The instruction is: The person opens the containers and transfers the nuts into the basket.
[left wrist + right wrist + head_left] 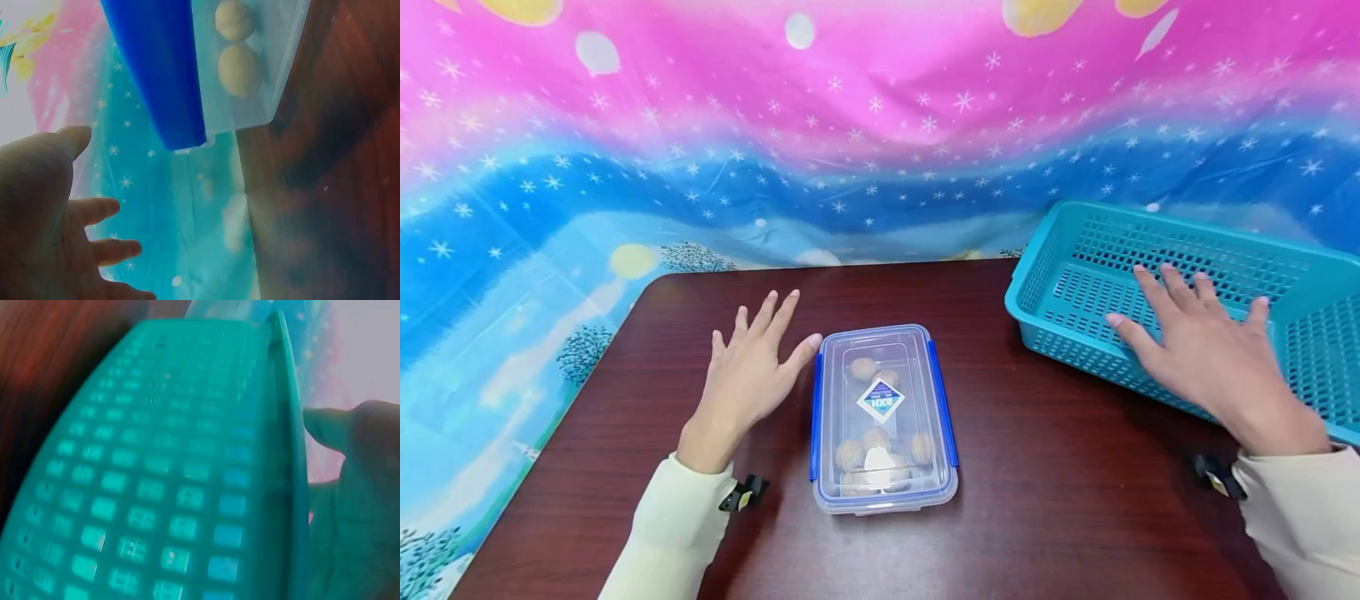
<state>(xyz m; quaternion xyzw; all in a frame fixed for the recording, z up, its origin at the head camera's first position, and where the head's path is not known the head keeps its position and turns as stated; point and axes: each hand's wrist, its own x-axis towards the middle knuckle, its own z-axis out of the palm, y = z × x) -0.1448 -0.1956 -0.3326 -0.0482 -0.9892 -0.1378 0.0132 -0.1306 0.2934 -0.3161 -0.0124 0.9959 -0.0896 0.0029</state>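
A clear lidded plastic box (895, 342) with blue side clips and a diamond label lies on the table. Inside it sit several round, light brown things (240, 70) that look like walnuts. My left hand (748, 367) spreads its fingers beside the box's left side, the thumb tip right at the upper left corner in the head view. Over the turquoise basket (1097, 350) hovers my right hand (1206, 350), fingers spread and holding nothing. In the right wrist view its thumb (328, 428) shows just past the basket's rim.
The dark reddish wooden table (1030, 500) ends at the back against a pink and blue cloth (865, 142) with snowflakes. That cloth also hangs along the left edge. The perforated basket stands at the back right.
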